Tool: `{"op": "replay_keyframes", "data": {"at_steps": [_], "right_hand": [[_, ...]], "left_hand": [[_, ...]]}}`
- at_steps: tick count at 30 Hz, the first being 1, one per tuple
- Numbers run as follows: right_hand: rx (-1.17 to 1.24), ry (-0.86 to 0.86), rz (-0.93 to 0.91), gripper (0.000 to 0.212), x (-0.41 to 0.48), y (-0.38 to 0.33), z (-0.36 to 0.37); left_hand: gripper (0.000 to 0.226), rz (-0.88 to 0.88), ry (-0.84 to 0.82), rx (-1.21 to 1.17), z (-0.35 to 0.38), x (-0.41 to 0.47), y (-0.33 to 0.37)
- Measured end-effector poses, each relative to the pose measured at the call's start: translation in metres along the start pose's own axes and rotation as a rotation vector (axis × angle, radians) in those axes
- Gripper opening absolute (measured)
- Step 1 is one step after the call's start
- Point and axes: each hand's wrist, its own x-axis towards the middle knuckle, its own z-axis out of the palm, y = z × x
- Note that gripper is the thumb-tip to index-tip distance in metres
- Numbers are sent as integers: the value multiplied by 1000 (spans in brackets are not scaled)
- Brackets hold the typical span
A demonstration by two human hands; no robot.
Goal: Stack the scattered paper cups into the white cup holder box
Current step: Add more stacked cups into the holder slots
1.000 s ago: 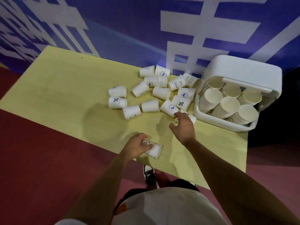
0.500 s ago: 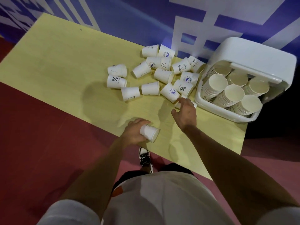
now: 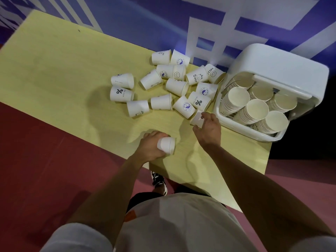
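Several white paper cups (image 3: 161, 103) with small prints lie scattered on their sides on a yellow table (image 3: 63, 73). At the table's right end stands the white cup holder box (image 3: 283, 70), open toward me, with several tall stacks of cups (image 3: 258, 110) inside. My left hand (image 3: 151, 146) grips one cup (image 3: 166, 145) near the table's front edge, its mouth pointing right. My right hand (image 3: 208, 128) curls its fingers round another cup (image 3: 197, 119) lying just left of the box.
A blue wall with white lettering (image 3: 200, 24) rises behind the table. Red floor (image 3: 45, 151) lies to the left and below. My shoe (image 3: 160, 181) shows under the table's front edge.
My left hand has turned its cup so the base faces me. My right hand reached forward and closed its fingers on the cup beside the box.
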Motion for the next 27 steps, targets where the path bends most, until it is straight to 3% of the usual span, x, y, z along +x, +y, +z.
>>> {"op": "replay_keyframes", "data": {"at_steps": [10,20,27], "right_hand": [[-157,-91,85,59,25,0,13],[-126,-138,106,58,13,13,4],[-9,-71,116,61,-7,27,-27]], "left_hand": [[79,-102,148,-81,-9,27,15],[74,-79,74,-179,-15,36,26],[71,49,-8,-209,-15,41,55]]}}
